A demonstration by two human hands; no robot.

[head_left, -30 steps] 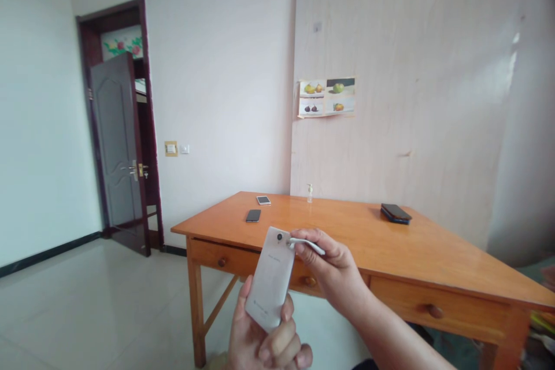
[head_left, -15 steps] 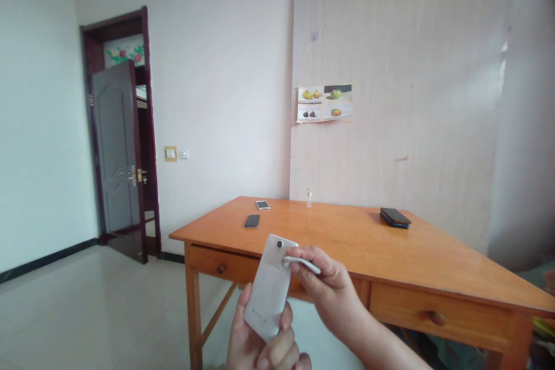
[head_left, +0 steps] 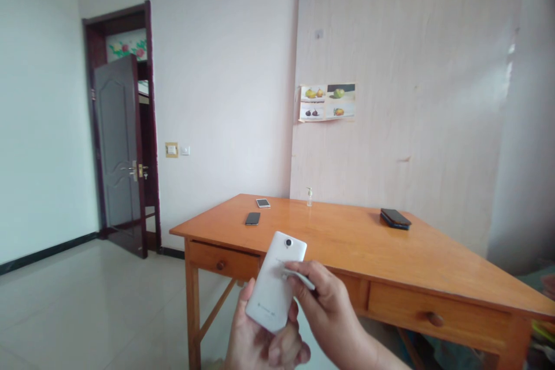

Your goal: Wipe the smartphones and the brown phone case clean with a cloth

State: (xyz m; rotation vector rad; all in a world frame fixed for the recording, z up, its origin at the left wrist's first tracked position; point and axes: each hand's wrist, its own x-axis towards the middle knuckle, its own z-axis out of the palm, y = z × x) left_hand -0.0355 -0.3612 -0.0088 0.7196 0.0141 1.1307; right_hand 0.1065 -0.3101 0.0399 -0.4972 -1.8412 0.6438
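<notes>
My left hand (head_left: 264, 338) is wrapped round a white smartphone (head_left: 273, 295), its back with the camera lens facing me and its top tilted to the right. Between the thumb and fingers of my right hand (head_left: 329, 300) is a small folded pale cloth (head_left: 303, 278). Its left end lies against the phone's back, a little below the lens. The phone is held up in front of the table's near edge. Part of its right side is hidden behind my right hand.
On the orange wooden table (head_left: 347, 237) lie a white-edged phone (head_left: 263, 203), a dark phone (head_left: 252, 218) and stacked dark devices (head_left: 395, 218) at the right. A small pump bottle (head_left: 309, 196) stands by the back edge. A door (head_left: 117, 156) is ajar at the left.
The cloth has moved down over the phone's back, away from the lens. The phone has shifted slightly right, and its back faces me more squarely.
</notes>
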